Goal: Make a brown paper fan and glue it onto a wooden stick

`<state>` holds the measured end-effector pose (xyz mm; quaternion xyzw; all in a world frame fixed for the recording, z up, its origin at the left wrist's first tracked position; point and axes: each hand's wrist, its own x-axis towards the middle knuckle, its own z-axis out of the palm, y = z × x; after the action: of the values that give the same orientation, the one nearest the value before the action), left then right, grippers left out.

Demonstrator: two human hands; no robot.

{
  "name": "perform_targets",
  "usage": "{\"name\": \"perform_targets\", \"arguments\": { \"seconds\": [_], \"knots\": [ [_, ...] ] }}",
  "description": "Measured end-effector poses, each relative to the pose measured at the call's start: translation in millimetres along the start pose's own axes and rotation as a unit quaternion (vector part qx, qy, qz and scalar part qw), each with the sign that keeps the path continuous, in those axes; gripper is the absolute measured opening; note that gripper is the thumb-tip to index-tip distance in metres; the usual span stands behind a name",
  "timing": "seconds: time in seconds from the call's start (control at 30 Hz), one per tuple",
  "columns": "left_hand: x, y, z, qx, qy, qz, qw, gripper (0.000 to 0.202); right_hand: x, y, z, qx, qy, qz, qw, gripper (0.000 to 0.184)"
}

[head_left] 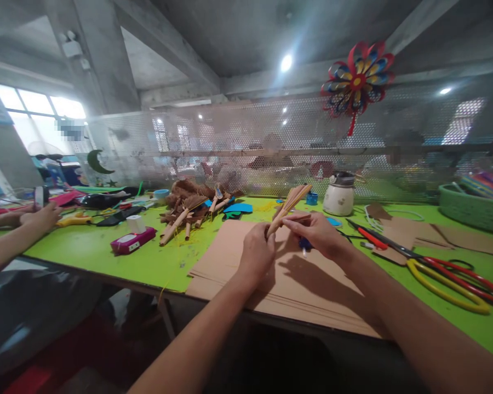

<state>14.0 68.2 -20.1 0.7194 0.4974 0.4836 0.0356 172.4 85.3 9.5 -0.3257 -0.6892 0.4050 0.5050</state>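
Observation:
My left hand (pixel 257 254) is closed around the lower end of a folded brown paper fan (pixel 291 203) that points up and to the right. My right hand (pixel 318 234) pinches the same fan a little higher, and a blue pen (pixel 304 246) sticks out below its fingers. Both hands hover over a stack of brown cardboard sheets (pixel 230 262) lying on the green table (pixel 107 254).
A pile of finished brown paper pieces (pixel 189 205) lies at the back left. Large red and yellow scissors (pixel 456 273) lie to the right, near a white pot (pixel 339 196) and a green basket (pixel 472 208). Another person's hand (pixel 41 216) rests at far left beside a pink box (pixel 132 241).

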Motion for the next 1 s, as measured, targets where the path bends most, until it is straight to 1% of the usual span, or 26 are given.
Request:
{"name": "perform_targets", "arguments": {
  "seconds": [0.2, 0.27, 0.33, 0.6, 0.83, 1.0],
  "knots": [
    [-2, 2, 0.7, 0.004, -0.005, 0.003, 1.0, 0.016, 3, 5, 4, 0.051, 0.077, 0.012, 0.996, 0.034],
    [-2, 3, 0.8, 0.002, -0.005, 0.004, 1.0, 0.016, 2, 5, 8, 0.048, 0.107, 0.013, 0.993, 0.036],
    [-2, 3, 1.5, 0.005, -0.006, 0.003, 1.0, 0.015, 2, 5, 12, 0.025, 0.124, 0.011, 0.992, 0.037],
    [-3, 3, 4.4, 0.014, -0.005, 0.0, 1.0, 0.013, 1, 6, 19, -0.062, 0.145, -0.028, 0.987, 0.04],
    [-3, 1, 5.1, 0.005, -0.005, -0.002, 1.0, 0.013, 0, 9, 20, -0.098, 0.138, -0.054, 0.984, 0.036],
    [-3, 2, 4.0, -0.002, -0.008, -0.004, 1.0, 0.014, -1, 11, 23, -0.104, 0.161, -0.052, 0.98, 0.035]
  ]
}}
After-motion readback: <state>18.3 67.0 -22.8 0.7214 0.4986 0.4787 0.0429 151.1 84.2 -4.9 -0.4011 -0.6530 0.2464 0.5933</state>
